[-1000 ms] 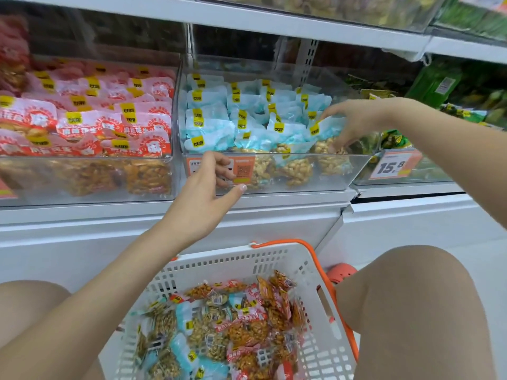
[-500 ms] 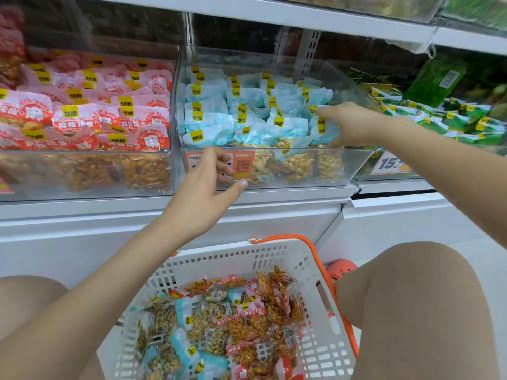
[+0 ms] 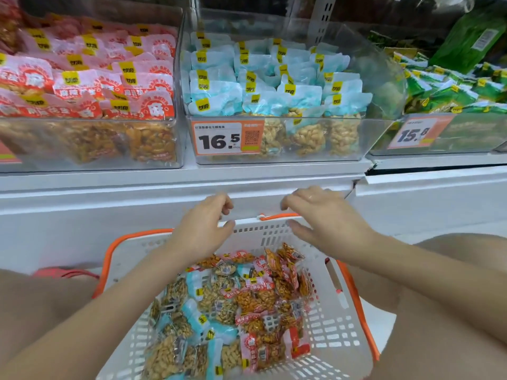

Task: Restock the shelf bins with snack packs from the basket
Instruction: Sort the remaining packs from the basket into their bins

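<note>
**Both hands drop from bins to basket**

Head view: both hands have come down from the blue bin [image 3: 279, 138]. Left hand [image 3: 204, 229] and right hand [image 3: 326, 220] hover over the basket [image 3: 332, 319], fingers loosely curled, empty. Bins look nearly full; many packs [image 3: 241, 303] remain. Open room lies between basket rim and shelf edge.

One camera on my head, looking forward and down.
It faces the shelf bins [image 3: 277, 138] close ahead, with the basket [image 3: 337, 319] just below between my knees.
</note>
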